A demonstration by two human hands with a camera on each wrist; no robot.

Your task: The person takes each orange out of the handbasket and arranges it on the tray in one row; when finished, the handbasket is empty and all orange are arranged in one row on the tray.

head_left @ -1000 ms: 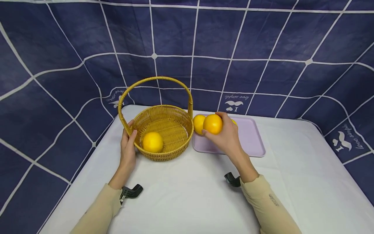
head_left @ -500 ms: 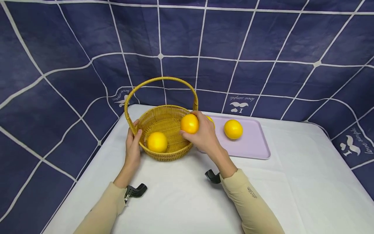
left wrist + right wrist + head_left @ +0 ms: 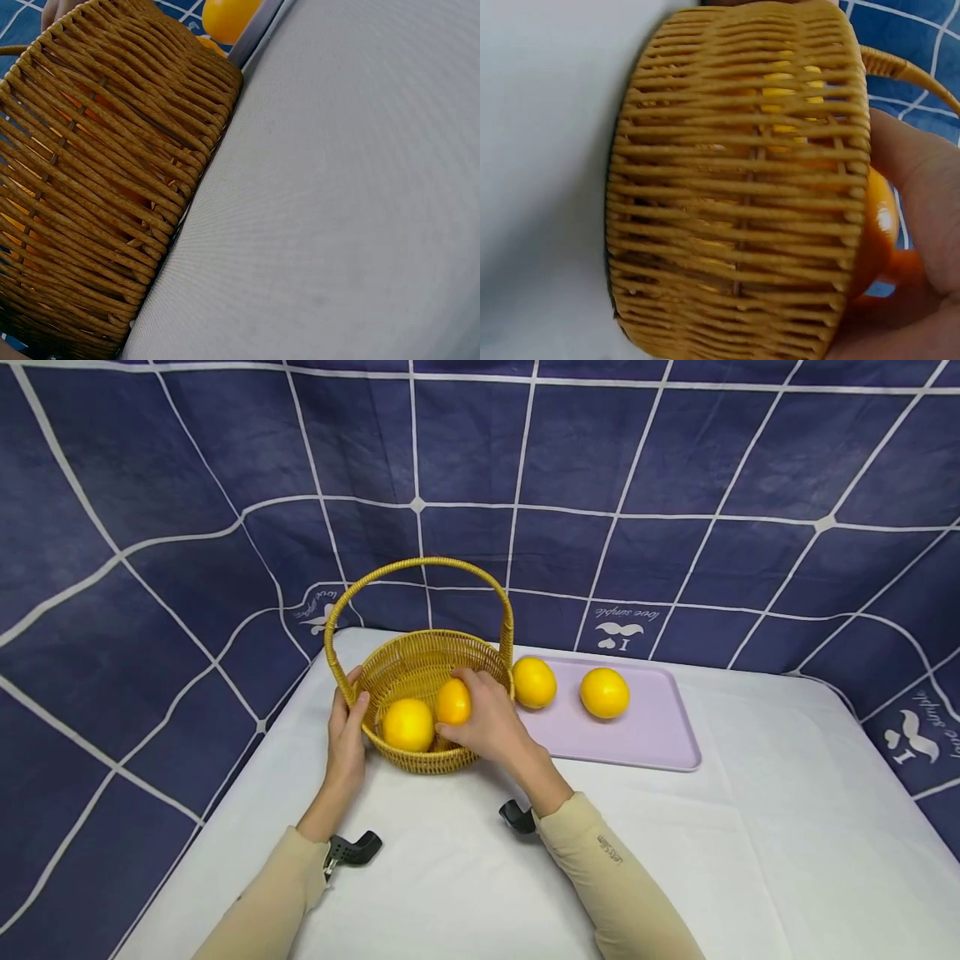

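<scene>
A round wicker basket point(image 3: 420, 763) with a tall hoop handle stands on the white table. At its left side my left hand point(image 3: 348, 745) grips the rim, thumb over the edge and fingers outside. My right hand point(image 3: 489, 717) reaches over the near right rim and holds an orange point(image 3: 453, 702) between thumb and fingers, low inside the basket. Another orange point(image 3: 408, 725) lies just left of it in the basket. In the right wrist view the held orange point(image 3: 881, 225) shows above the rim beside the thumb; the weave partly hides it.
Right of the basket lies a lilac tray point(image 3: 652, 735) bearing two oranges, one point(image 3: 534, 682) close to the basket and one point(image 3: 604, 692) farther right. A dark blue cloth point(image 3: 675, 460) with white lines hangs behind the table point(image 3: 750, 827).
My right hand has carried an orange leftward from over the tray and down into the basket. The left hand keeps its grip on the rim. The view has shifted slightly.
</scene>
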